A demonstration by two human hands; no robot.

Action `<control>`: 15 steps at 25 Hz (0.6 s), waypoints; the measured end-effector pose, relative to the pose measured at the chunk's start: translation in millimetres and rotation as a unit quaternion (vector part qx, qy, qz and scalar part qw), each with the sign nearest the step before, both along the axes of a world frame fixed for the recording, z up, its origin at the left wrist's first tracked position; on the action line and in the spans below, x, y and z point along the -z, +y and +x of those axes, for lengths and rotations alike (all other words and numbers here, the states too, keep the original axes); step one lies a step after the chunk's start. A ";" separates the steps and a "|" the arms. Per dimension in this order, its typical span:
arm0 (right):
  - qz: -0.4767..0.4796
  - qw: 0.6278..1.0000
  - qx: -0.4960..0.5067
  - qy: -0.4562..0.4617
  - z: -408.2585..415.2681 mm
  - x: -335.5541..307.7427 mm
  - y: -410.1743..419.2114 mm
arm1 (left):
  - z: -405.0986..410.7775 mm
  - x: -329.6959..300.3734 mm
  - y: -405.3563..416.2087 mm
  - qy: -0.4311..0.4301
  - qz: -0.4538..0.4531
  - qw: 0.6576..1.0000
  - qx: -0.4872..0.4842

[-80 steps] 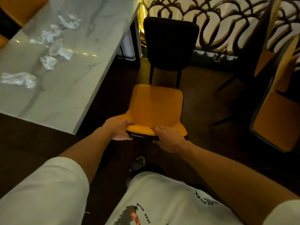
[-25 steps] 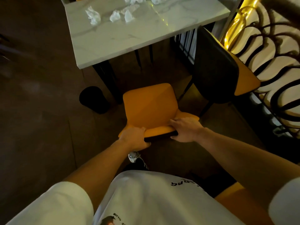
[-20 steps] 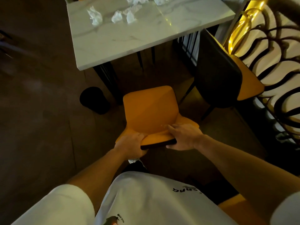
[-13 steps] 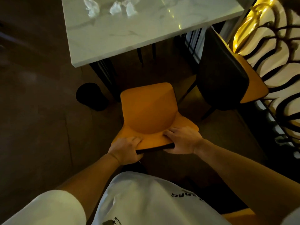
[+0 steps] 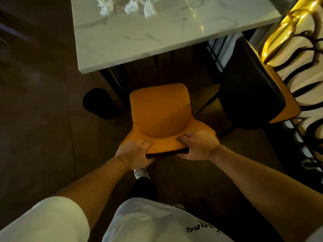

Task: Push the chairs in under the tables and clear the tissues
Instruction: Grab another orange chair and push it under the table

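An orange chair with a black back faces the white marble table, its seat front just short of the table's near edge. My left hand grips the left end of the backrest's top edge. My right hand grips the right end, fingers curled over it. Several crumpled white tissues lie on the far part of the tabletop. A second chair, black-backed with an orange seat, stands at the right, angled toward the table.
A round black bin sits on the dark floor beside the table's black legs. A lit ornamental railing with black scrollwork runs along the right. My shoe shows below the chair back.
Since 3.2 s ago the chair has been turned from the railing side to face the table. In the last second it has shifted slightly toward the table; both hands keep their grip.
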State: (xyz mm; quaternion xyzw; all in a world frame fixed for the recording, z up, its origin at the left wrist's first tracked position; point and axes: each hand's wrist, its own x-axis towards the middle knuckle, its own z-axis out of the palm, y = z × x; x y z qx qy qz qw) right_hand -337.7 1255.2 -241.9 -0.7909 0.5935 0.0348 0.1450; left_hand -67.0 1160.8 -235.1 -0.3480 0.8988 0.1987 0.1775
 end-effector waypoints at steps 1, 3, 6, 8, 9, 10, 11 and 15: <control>0.003 1.000 -0.001 0.003 -1.4 -1.8 -7.6 | -1.6 0.1 -6.1 0.002 -0.007 1.000 0.002; 0.009 1.000 -0.004 0.003 -4.6 -4.4 -20.7 | -4.9 1.5 -17.8 0.016 -0.012 1.000 0.003; 0.013 1.000 -0.007 -0.003 -8.0 -5.8 -32.8 | -6.7 3.9 -31.9 0.022 -0.019 1.000 0.009; 0.012 1.000 -0.010 -0.007 -10.7 -4.3 -41.1 | -7.9 5.0 -39.0 0.016 -0.026 0.999 0.012; 0.008 1.000 -0.011 -0.007 -11.9 -4.0 -45.3 | -9.2 5.5 -42.0 0.015 -0.033 0.999 0.012; 0.004 1.000 -0.014 -0.003 -13.3 -3.4 -49.6 | -11.2 5.8 -45.1 0.014 -0.041 0.999 0.014; 0.000 1.000 -0.017 0.000 -14.7 -2.1 -53.2 | -13.5 5.8 -48.2 0.012 -0.045 0.999 0.015; -0.011 1.000 -0.015 -0.001 -19.0 3.2 -67.8 | -17.4 5.6 -62.7 0.017 -0.037 0.999 0.002</control>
